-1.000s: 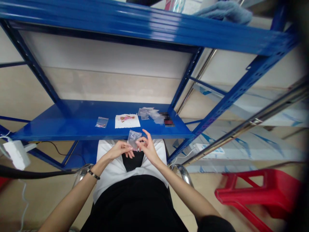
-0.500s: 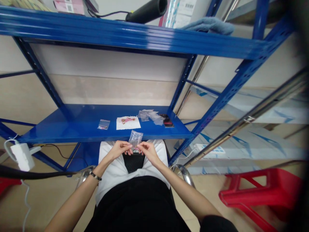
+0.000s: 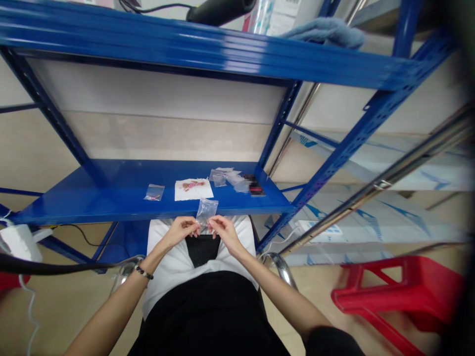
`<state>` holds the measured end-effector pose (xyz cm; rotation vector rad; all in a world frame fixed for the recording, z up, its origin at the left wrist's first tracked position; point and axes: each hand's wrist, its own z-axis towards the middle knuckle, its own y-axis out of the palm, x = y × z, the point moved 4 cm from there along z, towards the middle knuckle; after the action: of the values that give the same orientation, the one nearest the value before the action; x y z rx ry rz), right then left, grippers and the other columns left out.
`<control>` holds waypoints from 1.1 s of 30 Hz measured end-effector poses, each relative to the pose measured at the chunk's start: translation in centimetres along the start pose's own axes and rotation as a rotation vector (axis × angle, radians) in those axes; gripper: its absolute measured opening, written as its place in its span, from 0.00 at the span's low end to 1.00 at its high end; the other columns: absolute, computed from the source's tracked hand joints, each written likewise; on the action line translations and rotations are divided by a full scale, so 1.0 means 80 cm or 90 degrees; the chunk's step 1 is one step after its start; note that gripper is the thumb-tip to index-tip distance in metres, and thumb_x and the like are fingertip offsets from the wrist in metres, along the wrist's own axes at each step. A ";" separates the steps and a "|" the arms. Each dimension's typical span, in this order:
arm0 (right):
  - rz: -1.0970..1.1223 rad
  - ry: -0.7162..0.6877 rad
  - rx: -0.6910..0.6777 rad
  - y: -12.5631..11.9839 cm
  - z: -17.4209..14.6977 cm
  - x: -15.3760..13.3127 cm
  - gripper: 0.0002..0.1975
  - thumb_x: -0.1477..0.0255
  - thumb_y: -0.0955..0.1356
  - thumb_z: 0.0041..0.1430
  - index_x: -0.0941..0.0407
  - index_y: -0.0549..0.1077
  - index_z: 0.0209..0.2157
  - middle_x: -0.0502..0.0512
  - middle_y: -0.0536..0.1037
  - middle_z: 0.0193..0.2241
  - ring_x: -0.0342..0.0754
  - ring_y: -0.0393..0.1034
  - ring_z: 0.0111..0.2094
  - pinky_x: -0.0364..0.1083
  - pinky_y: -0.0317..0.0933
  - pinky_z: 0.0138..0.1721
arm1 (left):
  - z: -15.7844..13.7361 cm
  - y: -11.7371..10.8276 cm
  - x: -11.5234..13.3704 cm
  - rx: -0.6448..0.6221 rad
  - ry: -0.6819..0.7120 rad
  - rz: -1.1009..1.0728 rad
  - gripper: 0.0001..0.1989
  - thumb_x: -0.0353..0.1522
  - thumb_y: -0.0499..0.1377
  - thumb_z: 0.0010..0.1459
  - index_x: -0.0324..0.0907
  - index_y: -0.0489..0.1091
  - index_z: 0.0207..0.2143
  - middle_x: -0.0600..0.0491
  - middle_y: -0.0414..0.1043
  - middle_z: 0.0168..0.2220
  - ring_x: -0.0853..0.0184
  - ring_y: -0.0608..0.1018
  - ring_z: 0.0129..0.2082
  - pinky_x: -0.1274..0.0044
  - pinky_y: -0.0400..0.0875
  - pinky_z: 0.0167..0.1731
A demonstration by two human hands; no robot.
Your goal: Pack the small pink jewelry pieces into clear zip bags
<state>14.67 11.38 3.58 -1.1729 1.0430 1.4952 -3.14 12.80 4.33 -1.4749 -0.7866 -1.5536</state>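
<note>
Between my hands, at the shelf's front edge, is a small clear zip bag. My left hand pinches its lower left corner, and my right hand pinches the lower right. Any small contents near my fingertips are too tiny to make out. Just beyond lies a white cloth piece with a pink and brown figure on it. To its left rests another zip bag with something small and pinkish inside. Several clear bags lie in a loose pile to the right of the cloth.
The blue shelf sits above my lap. Dark cards or packets, partly blurred, lie at its right end. A higher blue shelf beam crosses in front. A red stool stands at right; a white plug adapter hangs at left.
My view has shifted slightly, so the shelf's left side sits further left. Both hands keep their pinch on the zip bag, with only small finger movement.
</note>
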 end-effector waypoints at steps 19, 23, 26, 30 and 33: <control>0.042 0.048 -0.023 0.005 -0.001 0.002 0.16 0.60 0.71 0.55 0.58 0.75 0.37 0.55 0.75 0.28 0.46 0.70 0.27 0.39 0.61 0.19 | 0.005 0.002 -0.010 0.023 -0.001 -0.020 0.17 0.43 0.62 0.57 0.35 0.75 0.32 0.48 0.76 0.28 0.68 0.76 0.25 0.79 0.68 0.24; 0.028 0.044 -0.033 0.009 -0.010 0.006 0.16 0.60 0.72 0.54 0.59 0.76 0.36 0.54 0.75 0.27 0.46 0.70 0.27 0.39 0.61 0.19 | -0.006 0.006 -0.014 0.020 -0.014 -0.003 0.17 0.42 0.62 0.57 0.35 0.75 0.34 0.48 0.76 0.28 0.68 0.76 0.24 0.79 0.68 0.24; 0.026 0.044 -0.027 0.006 -0.008 0.008 0.16 0.60 0.72 0.54 0.59 0.77 0.35 0.54 0.75 0.28 0.46 0.70 0.27 0.39 0.61 0.19 | -0.006 0.006 -0.018 0.017 -0.021 -0.013 0.16 0.42 0.63 0.56 0.35 0.74 0.33 0.48 0.76 0.28 0.68 0.76 0.24 0.79 0.69 0.25; 0.028 0.045 -0.026 0.001 0.002 0.011 0.15 0.61 0.72 0.54 0.59 0.77 0.36 0.53 0.75 0.26 0.45 0.68 0.26 0.39 0.62 0.20 | 0.003 0.006 -0.022 0.005 -0.035 -0.024 0.16 0.41 0.65 0.55 0.36 0.73 0.33 0.48 0.76 0.29 0.68 0.76 0.24 0.80 0.68 0.24; 0.011 0.034 -0.022 -0.001 0.009 0.012 0.14 0.62 0.72 0.54 0.59 0.77 0.35 0.54 0.75 0.27 0.45 0.68 0.27 0.40 0.62 0.20 | 0.009 0.007 -0.021 0.001 -0.036 -0.035 0.16 0.42 0.63 0.56 0.36 0.73 0.33 0.48 0.77 0.29 0.68 0.77 0.24 0.80 0.68 0.24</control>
<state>14.55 12.22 2.73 -1.2364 1.0693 1.5081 -2.41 13.40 2.72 -1.5141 -0.8669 -1.5569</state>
